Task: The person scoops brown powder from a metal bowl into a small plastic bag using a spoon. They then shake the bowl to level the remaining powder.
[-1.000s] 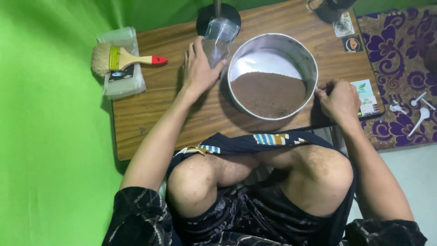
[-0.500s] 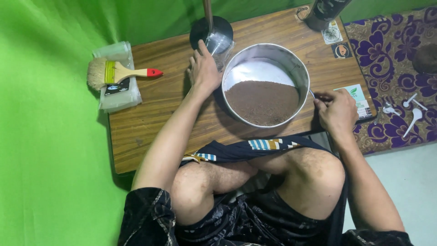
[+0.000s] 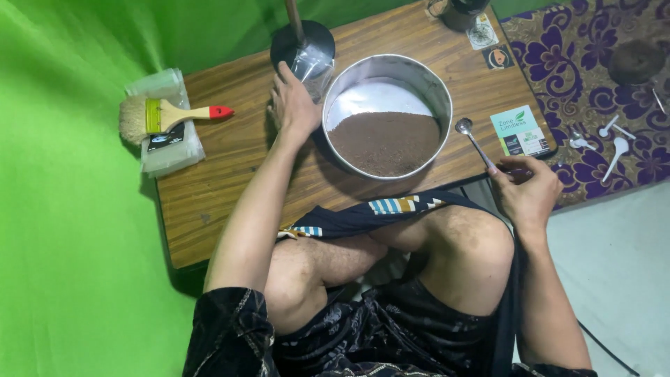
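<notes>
A round metal pan [image 3: 436,91] half filled with brown powder [image 3: 385,142] sits on the low wooden table [image 3: 230,167]. My left hand [image 3: 292,105] rests on the table just left of the pan, fingers around the base of a clear plastic cup [image 3: 312,68]. My right hand [image 3: 527,190] is off the table's front right corner and pinches the handle of a metal spoon [image 3: 473,142], whose bowl points up toward the pan's right rim.
A wide paintbrush [image 3: 164,115] with a red-tipped handle lies on a clear plastic packet [image 3: 167,150] at the table's left. A black round stand base [image 3: 301,38] is behind the cup. A small card [image 3: 520,130], stickers, and white plastic spoons [image 3: 614,139] on the patterned rug lie right.
My right hand has lifted the metal spoon off the table's edge and drawn back toward my knee. The left hand stays at the cup. The view has shifted slightly.
</notes>
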